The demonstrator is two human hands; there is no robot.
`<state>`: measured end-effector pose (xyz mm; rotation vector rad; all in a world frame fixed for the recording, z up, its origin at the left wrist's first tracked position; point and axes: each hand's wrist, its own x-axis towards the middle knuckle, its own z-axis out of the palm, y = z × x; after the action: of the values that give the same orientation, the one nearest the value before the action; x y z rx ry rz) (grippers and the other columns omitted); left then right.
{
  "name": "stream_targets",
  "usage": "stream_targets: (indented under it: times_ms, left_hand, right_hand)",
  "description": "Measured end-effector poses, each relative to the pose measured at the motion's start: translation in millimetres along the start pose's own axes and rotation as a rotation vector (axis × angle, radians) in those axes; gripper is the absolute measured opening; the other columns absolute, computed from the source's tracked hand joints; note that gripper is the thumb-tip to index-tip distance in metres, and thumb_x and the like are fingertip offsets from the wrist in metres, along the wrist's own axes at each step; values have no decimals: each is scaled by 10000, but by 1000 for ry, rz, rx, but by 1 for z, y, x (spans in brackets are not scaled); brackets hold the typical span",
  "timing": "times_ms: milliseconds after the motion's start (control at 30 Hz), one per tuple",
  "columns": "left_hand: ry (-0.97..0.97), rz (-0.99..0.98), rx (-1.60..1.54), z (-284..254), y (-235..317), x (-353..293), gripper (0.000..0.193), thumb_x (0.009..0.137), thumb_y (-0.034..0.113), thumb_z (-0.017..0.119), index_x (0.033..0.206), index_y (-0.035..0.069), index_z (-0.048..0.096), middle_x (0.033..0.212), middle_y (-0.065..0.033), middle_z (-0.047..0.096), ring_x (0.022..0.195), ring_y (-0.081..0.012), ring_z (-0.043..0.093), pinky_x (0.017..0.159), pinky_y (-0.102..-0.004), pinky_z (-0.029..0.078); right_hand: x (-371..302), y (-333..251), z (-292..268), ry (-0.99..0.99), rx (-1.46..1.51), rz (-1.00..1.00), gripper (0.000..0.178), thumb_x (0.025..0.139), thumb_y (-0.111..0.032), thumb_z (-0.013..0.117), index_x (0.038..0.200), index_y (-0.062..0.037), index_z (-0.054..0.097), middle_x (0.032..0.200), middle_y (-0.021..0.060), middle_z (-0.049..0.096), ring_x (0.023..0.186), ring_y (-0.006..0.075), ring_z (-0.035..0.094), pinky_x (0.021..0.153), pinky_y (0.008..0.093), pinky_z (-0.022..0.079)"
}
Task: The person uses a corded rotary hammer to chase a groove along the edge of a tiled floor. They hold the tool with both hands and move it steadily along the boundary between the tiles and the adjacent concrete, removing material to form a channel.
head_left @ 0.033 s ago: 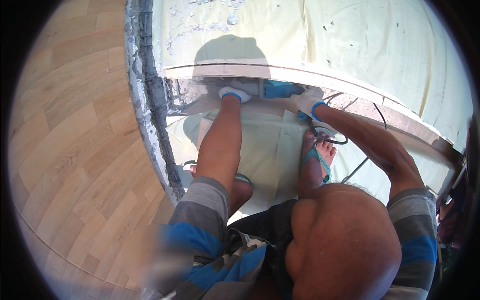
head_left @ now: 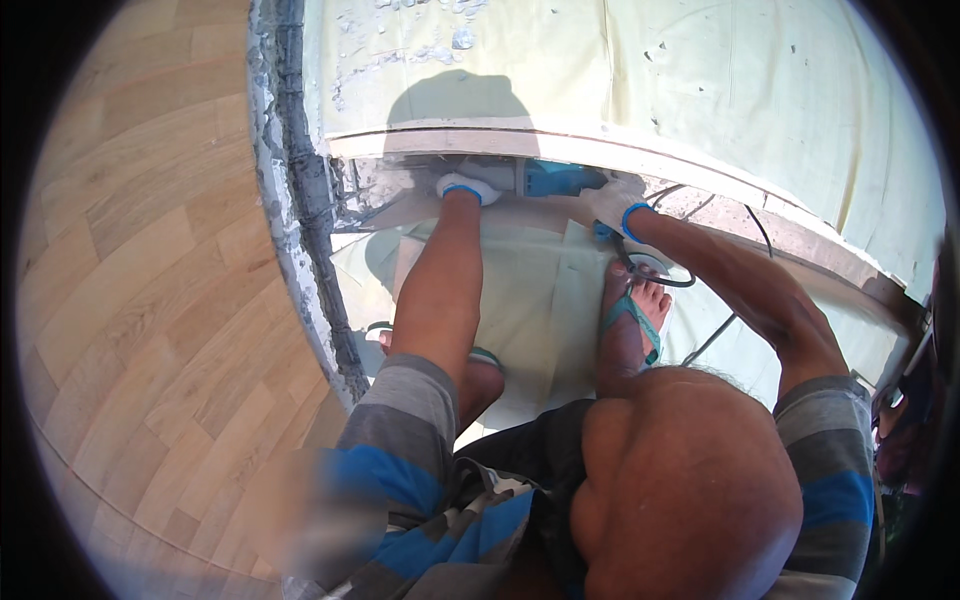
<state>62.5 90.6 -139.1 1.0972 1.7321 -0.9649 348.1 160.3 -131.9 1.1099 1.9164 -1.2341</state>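
Note:
A teal and grey corded demolition hammer (head_left: 558, 180) lies sideways in a narrow recess, with its front end toward the left. My left hand (head_left: 468, 189), in a white glove with a blue cuff, is wrapped around the grey front part. At the teal rear end, my right hand (head_left: 614, 206) in a matching glove grips the handle; its fingers are partly hidden. A black cable (head_left: 668, 284) loops down beside my right foot. To the left of the tool, broken grey masonry (head_left: 385, 183) shows in the recess, and the tip of the tool is hard to make out in shadow.
A pale ledge edge (head_left: 600, 148) runs along the far side of the recess, below a pale sheet (head_left: 700, 90) scattered with chips. At left, a rough broken wall edge (head_left: 290, 190) borders wood-look flooring (head_left: 150, 300). My sandalled right foot (head_left: 640, 315) stands close to the cable.

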Motion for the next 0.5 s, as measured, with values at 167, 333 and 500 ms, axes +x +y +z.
stream_targets:
  times_ms: [167,333,500]
  left_hand:
    - [-9,-8,78,12,-8,10,795,933,701,470,1600,272,417,1676,2,377,1524,-220,389,1239,-386,330]
    - [-24,-23,73,3,-4,15,861,929,738,453,1623,235,376,1692,-28,344,1542,-227,358,1250,-382,307]
    - [-39,-40,77,4,-4,12,855,931,739,447,1618,234,389,1692,-30,344,1544,-230,353,1249,-384,310]
  right_hand:
    - [-4,-4,0,22,77,-19,592,1009,-469,461,1043,53,736,954,203,770,953,347,739,897,437,551]
    - [-3,-6,-17,-15,-30,-124,528,999,-432,466,990,18,741,933,200,770,927,331,742,874,448,554]
    - [-8,-13,-21,-67,65,-47,518,995,-417,440,928,-8,750,985,201,769,921,346,736,886,439,541]
